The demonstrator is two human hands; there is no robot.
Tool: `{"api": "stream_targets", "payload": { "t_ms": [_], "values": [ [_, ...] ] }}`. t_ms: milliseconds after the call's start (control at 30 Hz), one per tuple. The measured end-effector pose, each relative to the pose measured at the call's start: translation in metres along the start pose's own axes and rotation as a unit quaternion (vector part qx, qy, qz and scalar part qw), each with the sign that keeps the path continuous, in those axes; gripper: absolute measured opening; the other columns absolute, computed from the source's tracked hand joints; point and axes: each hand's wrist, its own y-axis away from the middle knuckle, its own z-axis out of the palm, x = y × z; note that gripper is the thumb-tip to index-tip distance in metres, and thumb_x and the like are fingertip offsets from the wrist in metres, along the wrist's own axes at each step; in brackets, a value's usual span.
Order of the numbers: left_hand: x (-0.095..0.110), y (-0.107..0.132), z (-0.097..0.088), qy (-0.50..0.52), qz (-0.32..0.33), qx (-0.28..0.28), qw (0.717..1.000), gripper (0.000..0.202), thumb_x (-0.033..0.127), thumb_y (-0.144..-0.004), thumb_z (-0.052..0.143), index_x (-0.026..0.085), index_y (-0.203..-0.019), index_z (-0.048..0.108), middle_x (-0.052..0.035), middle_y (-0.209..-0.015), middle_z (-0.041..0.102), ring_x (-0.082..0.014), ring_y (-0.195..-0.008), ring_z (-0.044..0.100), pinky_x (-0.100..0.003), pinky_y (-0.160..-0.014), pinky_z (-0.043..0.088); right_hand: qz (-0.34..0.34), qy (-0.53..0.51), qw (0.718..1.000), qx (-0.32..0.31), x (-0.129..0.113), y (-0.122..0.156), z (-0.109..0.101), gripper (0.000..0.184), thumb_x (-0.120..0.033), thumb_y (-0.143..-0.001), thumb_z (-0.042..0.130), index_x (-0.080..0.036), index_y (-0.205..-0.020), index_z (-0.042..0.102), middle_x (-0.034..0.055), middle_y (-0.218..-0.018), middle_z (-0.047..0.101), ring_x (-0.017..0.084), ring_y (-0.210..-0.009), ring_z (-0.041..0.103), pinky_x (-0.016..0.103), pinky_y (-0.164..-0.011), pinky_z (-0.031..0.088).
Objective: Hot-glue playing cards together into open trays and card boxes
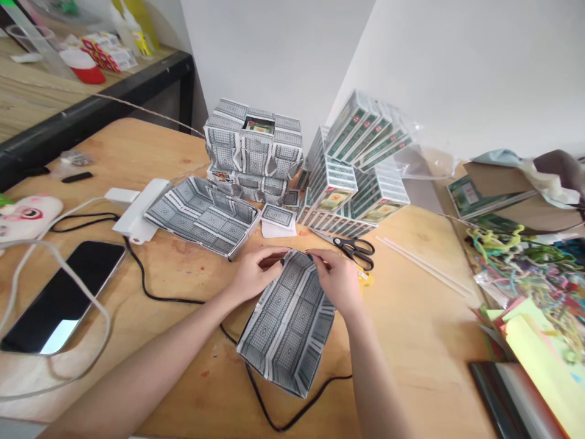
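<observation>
A shallow open tray made of grey patterned playing cards (286,317) lies tilted on the wooden table in front of me. My left hand (260,271) pinches its far left corner, thumb on the inside. At the far right corner, my right hand (336,277) grips the rim with fingers bent over it. A second, larger card tray (205,213) rests beyond my left hand. Behind it stands a boxy stack built of cards (256,143). Between that stack and my hands lies a small pile of loose cards (278,218).
Boxed card decks (338,183) are piled at the back, with black-handled scissors (354,247) before them. To the left are a phone (68,292), a white power strip (141,210) and cables. Yarn scraps (525,262) and coloured paper (543,353) line the right edge.
</observation>
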Motion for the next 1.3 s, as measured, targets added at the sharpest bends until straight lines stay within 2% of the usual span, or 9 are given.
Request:
{"api": "stream_targets", "payload": {
  "t_ms": [200,400,633,767,900,967,1100,1200,1300],
  "values": [
    [0.0,0.0,0.001,0.0,0.001,0.007,1.0,0.032,0.017,-0.074,0.054,0.016,-0.104,0.065,-0.007,-0.109,0.068,-0.0193,-0.095,0.066,-0.035,-0.088,0.053,-0.09,0.122,0.988,0.005,-0.005,0.003,0.0,0.019,-0.02,-0.082,0.05,-0.021,-0.086,0.068,0.0031,-0.082,0.072,0.018,-0.071,0.067,0.026,-0.066,0.05],
    [0.0,-0.001,0.001,-0.008,0.0,0.007,1.0,0.033,0.015,-0.073,0.053,0.015,-0.104,0.065,-0.0075,-0.107,0.068,-0.0188,-0.095,0.065,-0.033,-0.087,0.053,-0.177,0.293,0.938,0.048,-0.002,0.002,0.009,0.016,-0.016,-0.081,0.048,-0.018,-0.073,0.062,0.0015,-0.06,0.065,0.015,-0.051,0.06,0.026,-0.045,0.034],
    [-0.005,-0.001,0.001,0.001,0.005,0.005,1.0,0.033,0.015,-0.073,0.054,0.016,-0.105,0.065,-0.0064,-0.109,0.068,-0.0184,-0.096,0.065,-0.033,-0.088,0.053,-0.238,0.333,0.907,0.096,0.003,-0.001,0.019,0.019,-0.013,-0.083,0.039,-0.018,-0.069,0.052,-0.0016,-0.047,0.053,0.013,-0.042,0.054,0.026,-0.041,0.029],
    [-0.005,-0.001,0.001,-0.003,0.007,0.015,1.0,0.033,0.015,-0.072,0.055,0.016,-0.104,0.065,-0.006,-0.106,0.069,-0.0185,-0.095,0.066,-0.032,-0.087,0.054,-0.198,0.302,0.928,0.092,0.005,0.0,0.021,0.015,-0.015,-0.082,0.039,-0.019,-0.072,0.05,-0.0005,-0.048,0.056,0.016,-0.043,0.057,0.025,-0.04,0.033],
    [-0.004,-0.001,0.0,-0.017,0.011,0.015,1.0,0.032,0.015,-0.074,0.055,0.016,-0.104,0.066,-0.0062,-0.105,0.069,-0.0182,-0.095,0.066,-0.032,-0.088,0.053,-0.038,0.168,0.98,0.104,0.005,0.002,0.021,0.006,-0.02,-0.08,0.043,-0.021,-0.082,0.049,0.0008,-0.061,0.067,0.018,-0.053,0.065,0.024,-0.046,0.044],
    [-0.004,-0.001,0.0,-0.023,0.01,0.009,1.0,0.032,0.015,-0.074,0.054,0.016,-0.104,0.065,-0.0062,-0.106,0.069,-0.0181,-0.094,0.066,-0.032,-0.088,0.053,0.008,0.08,0.993,0.089,0.003,0.003,0.019,0.007,-0.023,-0.082,0.045,-0.022,-0.088,0.049,0.0019,-0.073,0.071,0.018,-0.065,0.069,0.025,-0.054,0.05],
    [-0.004,0.0,0.0,-0.025,0.011,0.003,1.0,0.033,0.016,-0.075,0.054,0.017,-0.105,0.065,-0.0065,-0.107,0.069,-0.0187,-0.094,0.066,-0.034,-0.088,0.053,0.02,-0.006,0.997,0.068,-0.001,0.002,0.008,0.019,-0.024,-0.087,0.04,-0.023,-0.102,0.052,0.0032,-0.092,0.072,0.018,-0.086,0.069,0.028,-0.069,0.054],
    [-0.003,-0.001,0.0,-0.026,0.01,0.004,1.0,0.033,0.015,-0.074,0.053,0.016,-0.104,0.066,-0.0066,-0.107,0.069,-0.0186,-0.094,0.066,-0.034,-0.088,0.053,0.002,0.022,0.998,0.057,-0.001,0.001,-0.001,0.023,-0.027,-0.088,0.041,-0.023,-0.103,0.059,0.0035,-0.093,0.072,0.018,-0.085,0.069,0.029,-0.072,0.053],
    [-0.002,-0.001,0.0,-0.028,0.008,0.005,1.0,0.034,0.014,-0.073,0.053,0.016,-0.105,0.065,-0.0071,-0.107,0.069,-0.0186,-0.094,0.066,-0.034,-0.087,0.053,-0.041,0.084,0.996,0.017,-0.001,0.001,-0.003,0.018,-0.029,-0.085,0.05,-0.023,-0.09,0.066,0.0033,-0.089,0.072,0.018,-0.075,0.068,0.028,-0.066,0.052]
  ]
}}
